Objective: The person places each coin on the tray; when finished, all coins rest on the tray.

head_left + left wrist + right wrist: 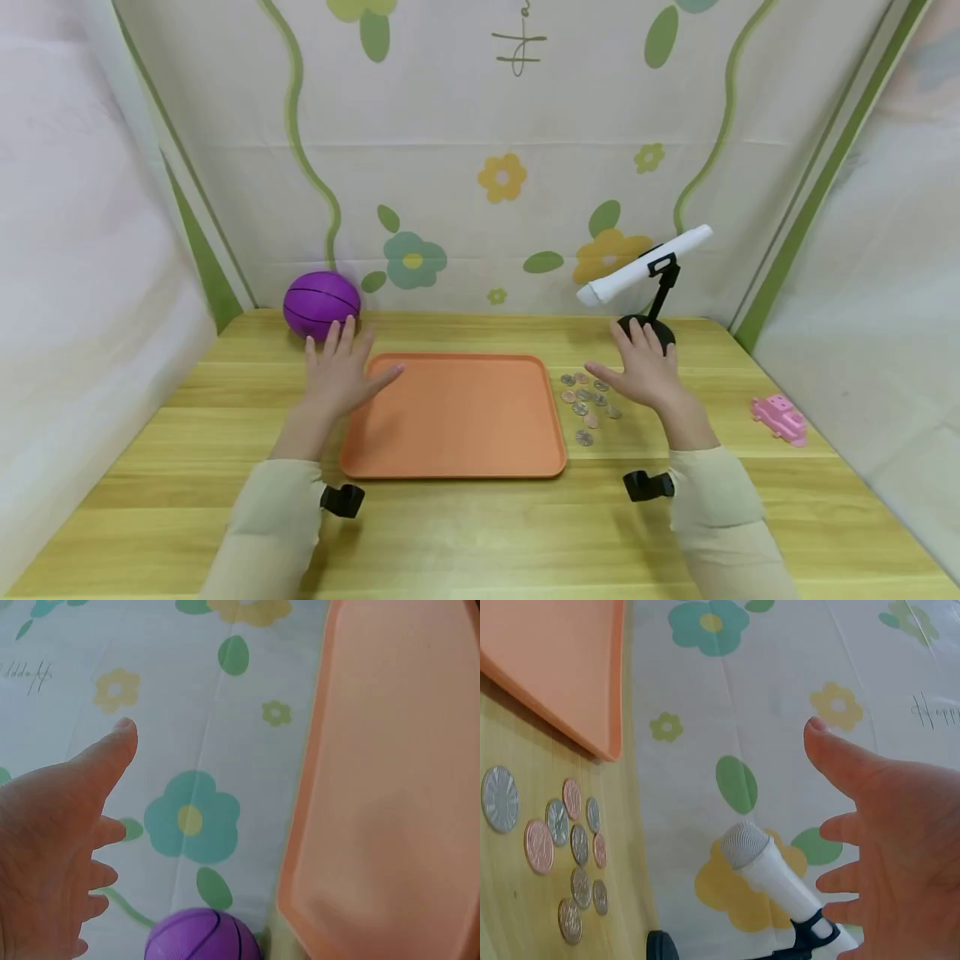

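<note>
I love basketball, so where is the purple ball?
In the head view, the purple ball sits back left on the table, by the flowered backdrop, beyond the left hand.

A flower-printed pale cloth wall (450, 167) rises behind the yellowish wood-grain table (480, 533).

Soft, diffuse light, faint shadows on the table (480, 542)
</note>
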A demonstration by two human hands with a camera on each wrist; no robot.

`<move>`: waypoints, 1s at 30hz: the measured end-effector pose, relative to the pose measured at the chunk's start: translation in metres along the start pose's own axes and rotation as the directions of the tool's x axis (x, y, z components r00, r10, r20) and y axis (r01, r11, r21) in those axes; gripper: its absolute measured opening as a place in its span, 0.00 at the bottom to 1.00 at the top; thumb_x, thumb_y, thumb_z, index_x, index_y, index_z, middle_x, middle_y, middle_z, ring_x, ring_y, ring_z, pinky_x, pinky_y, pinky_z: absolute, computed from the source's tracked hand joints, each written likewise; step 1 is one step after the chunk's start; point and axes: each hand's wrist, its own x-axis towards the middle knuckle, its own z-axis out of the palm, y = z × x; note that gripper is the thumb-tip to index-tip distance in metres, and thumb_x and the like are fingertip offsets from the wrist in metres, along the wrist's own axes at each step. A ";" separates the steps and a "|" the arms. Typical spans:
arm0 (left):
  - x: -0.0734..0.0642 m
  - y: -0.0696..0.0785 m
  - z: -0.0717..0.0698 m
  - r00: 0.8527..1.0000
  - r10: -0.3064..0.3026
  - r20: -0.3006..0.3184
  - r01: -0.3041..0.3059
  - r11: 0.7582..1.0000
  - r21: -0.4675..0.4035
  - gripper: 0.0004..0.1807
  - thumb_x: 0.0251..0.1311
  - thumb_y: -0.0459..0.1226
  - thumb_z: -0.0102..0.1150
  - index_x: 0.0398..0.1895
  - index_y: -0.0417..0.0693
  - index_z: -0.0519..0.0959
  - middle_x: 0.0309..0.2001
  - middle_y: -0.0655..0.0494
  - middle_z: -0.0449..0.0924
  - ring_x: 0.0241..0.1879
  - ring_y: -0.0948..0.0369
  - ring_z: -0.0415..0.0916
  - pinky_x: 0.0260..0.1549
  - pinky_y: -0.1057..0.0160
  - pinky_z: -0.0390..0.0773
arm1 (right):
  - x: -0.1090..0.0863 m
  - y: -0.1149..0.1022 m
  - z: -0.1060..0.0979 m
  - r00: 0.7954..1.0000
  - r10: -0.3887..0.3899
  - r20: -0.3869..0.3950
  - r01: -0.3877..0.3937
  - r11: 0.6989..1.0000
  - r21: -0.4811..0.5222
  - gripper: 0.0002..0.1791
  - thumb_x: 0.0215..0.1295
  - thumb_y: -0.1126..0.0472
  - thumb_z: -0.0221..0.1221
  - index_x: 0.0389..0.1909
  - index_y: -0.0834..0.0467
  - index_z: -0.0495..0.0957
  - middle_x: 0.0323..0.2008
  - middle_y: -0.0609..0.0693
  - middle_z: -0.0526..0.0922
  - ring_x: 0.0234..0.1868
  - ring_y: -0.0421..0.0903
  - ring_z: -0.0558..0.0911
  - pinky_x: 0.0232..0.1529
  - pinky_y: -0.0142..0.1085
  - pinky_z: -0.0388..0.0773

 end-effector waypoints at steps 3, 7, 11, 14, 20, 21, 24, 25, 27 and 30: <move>-0.008 -0.013 0.002 1.000 -0.010 0.011 0.010 0.999 -0.045 0.48 0.49 0.67 0.35 0.66 0.44 0.46 0.64 0.37 0.32 0.62 0.44 0.24 0.49 0.40 0.21 | -0.004 0.007 0.000 1.000 0.000 -0.025 0.000 0.999 0.034 0.47 0.54 0.34 0.45 0.66 0.61 0.43 0.63 0.68 0.40 0.61 0.66 0.39 0.49 0.65 0.33; -0.021 -0.031 0.007 0.999 -0.039 0.026 0.042 0.992 -0.123 0.48 0.51 0.64 0.39 0.66 0.42 0.45 0.64 0.34 0.31 0.61 0.42 0.25 0.49 0.38 0.22 | -0.008 0.019 0.010 0.998 -0.007 -0.061 0.012 0.995 0.095 0.45 0.56 0.36 0.46 0.65 0.62 0.44 0.62 0.68 0.42 0.61 0.66 0.43 0.50 0.64 0.37; -0.030 -0.046 0.015 0.998 -0.056 0.037 0.062 0.984 -0.170 0.47 0.52 0.63 0.40 0.66 0.41 0.45 0.63 0.32 0.34 0.60 0.37 0.31 0.49 0.36 0.27 | -0.011 0.033 0.027 0.998 -0.008 -0.063 0.020 0.979 0.204 0.43 0.58 0.40 0.47 0.64 0.63 0.47 0.62 0.68 0.46 0.60 0.65 0.48 0.52 0.61 0.45; -0.034 -0.054 0.025 0.998 -0.053 0.041 0.061 0.976 -0.209 0.45 0.54 0.61 0.40 0.66 0.41 0.45 0.62 0.30 0.38 0.59 0.35 0.36 0.49 0.35 0.32 | -0.015 0.045 0.038 1.000 0.015 -0.027 -0.006 0.950 0.311 0.41 0.59 0.41 0.47 0.64 0.64 0.49 0.61 0.67 0.50 0.59 0.65 0.51 0.53 0.58 0.49; -0.039 -0.066 0.040 0.997 -0.063 0.051 0.076 0.944 -0.320 0.42 0.56 0.59 0.40 0.66 0.41 0.46 0.61 0.30 0.42 0.58 0.35 0.40 0.47 0.33 0.36 | -0.017 0.059 0.056 0.998 0.056 0.043 -0.069 0.890 0.451 0.39 0.59 0.43 0.48 0.62 0.65 0.52 0.60 0.66 0.54 0.57 0.65 0.56 0.52 0.56 0.54; -0.039 -0.067 0.042 0.997 -0.062 0.049 0.075 0.938 -0.337 0.41 0.56 0.58 0.40 0.65 0.41 0.47 0.61 0.30 0.43 0.58 0.36 0.41 0.47 0.33 0.36 | -0.017 0.062 0.059 0.997 0.060 0.050 -0.077 0.876 0.477 0.38 0.59 0.43 0.48 0.62 0.66 0.53 0.60 0.67 0.54 0.57 0.65 0.56 0.52 0.56 0.55; -0.038 -0.071 0.045 0.998 -0.052 0.032 0.060 0.920 -0.388 0.39 0.57 0.56 0.41 0.65 0.40 0.49 0.61 0.30 0.45 0.59 0.37 0.42 0.46 0.32 0.37 | -0.015 0.071 0.070 0.998 0.057 0.035 -0.067 0.835 0.546 0.37 0.59 0.46 0.51 0.60 0.68 0.55 0.58 0.68 0.57 0.56 0.64 0.58 0.52 0.54 0.56; -0.038 -0.072 0.047 0.999 -0.046 0.023 0.051 0.910 -0.411 0.38 0.58 0.55 0.42 0.64 0.40 0.50 0.61 0.30 0.46 0.59 0.37 0.42 0.47 0.33 0.37 | -0.014 0.074 0.074 0.998 0.054 0.027 -0.060 0.823 0.565 0.36 0.59 0.47 0.51 0.60 0.69 0.56 0.57 0.68 0.58 0.56 0.64 0.59 0.52 0.53 0.57; -0.037 -0.075 0.052 0.999 -0.039 0.015 0.041 0.880 -0.474 0.37 0.58 0.54 0.43 0.64 0.40 0.52 0.61 0.32 0.47 0.59 0.39 0.43 0.49 0.35 0.39 | -0.014 0.079 0.082 0.999 0.052 0.011 -0.048 0.800 0.598 0.35 0.59 0.49 0.52 0.59 0.70 0.58 0.56 0.68 0.60 0.55 0.63 0.61 0.52 0.51 0.58; -0.038 -0.078 0.059 0.999 -0.034 0.015 0.036 0.828 -0.560 0.35 0.59 0.52 0.44 0.63 0.40 0.54 0.61 0.33 0.48 0.60 0.40 0.43 0.52 0.38 0.41 | -0.016 0.085 0.092 0.998 0.067 -0.005 -0.048 0.770 0.636 0.34 0.58 0.50 0.53 0.57 0.70 0.60 0.55 0.67 0.63 0.54 0.60 0.64 0.51 0.49 0.61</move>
